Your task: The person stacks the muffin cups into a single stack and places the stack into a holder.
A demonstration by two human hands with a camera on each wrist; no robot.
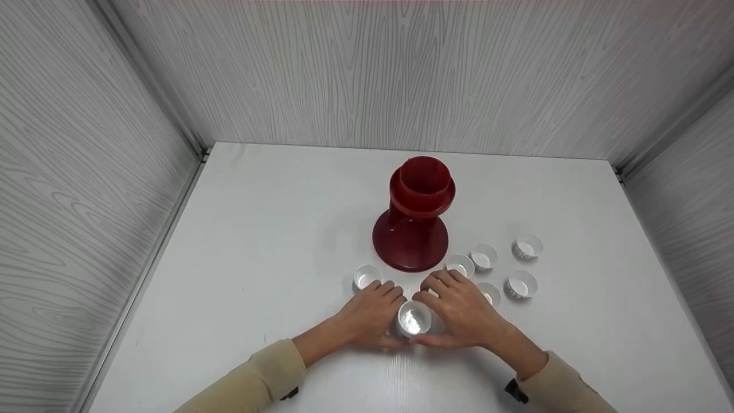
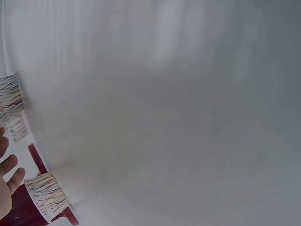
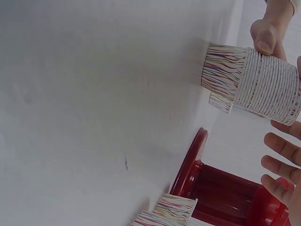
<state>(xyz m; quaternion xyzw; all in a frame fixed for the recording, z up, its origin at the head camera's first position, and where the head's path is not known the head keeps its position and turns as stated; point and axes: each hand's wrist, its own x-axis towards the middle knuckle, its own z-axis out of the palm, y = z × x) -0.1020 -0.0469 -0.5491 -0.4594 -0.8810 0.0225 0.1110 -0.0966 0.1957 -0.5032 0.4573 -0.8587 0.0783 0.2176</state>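
Note:
A tall stack of white paper cups [image 1: 414, 319] with coloured wavy lines stands upright between both hands, rims up. From its left side my left hand [image 1: 370, 314] holds it, the thumb laid against the rims in the right wrist view. On the other side my right hand [image 1: 463, 312] grips it between thumb and forefinger near the top; its other fingers [image 3: 280, 162] spread clear of the stack. At the left edge of the left wrist view appear the left fingers [image 2: 10, 165] and the lowest cup [image 2: 10, 98]. The stack partly hides the hands' contact.
Beyond the hands stands a dark red stand [image 1: 410, 246] with a round base and a cup-shaped red top [image 1: 424, 182]. Single paper cups sit about it: one cup [image 1: 367, 277] on the left, several on the right, including one cup [image 1: 520, 285]. Grey wood-grain walls [image 1: 367, 74] enclose the white table [image 1: 258, 229].

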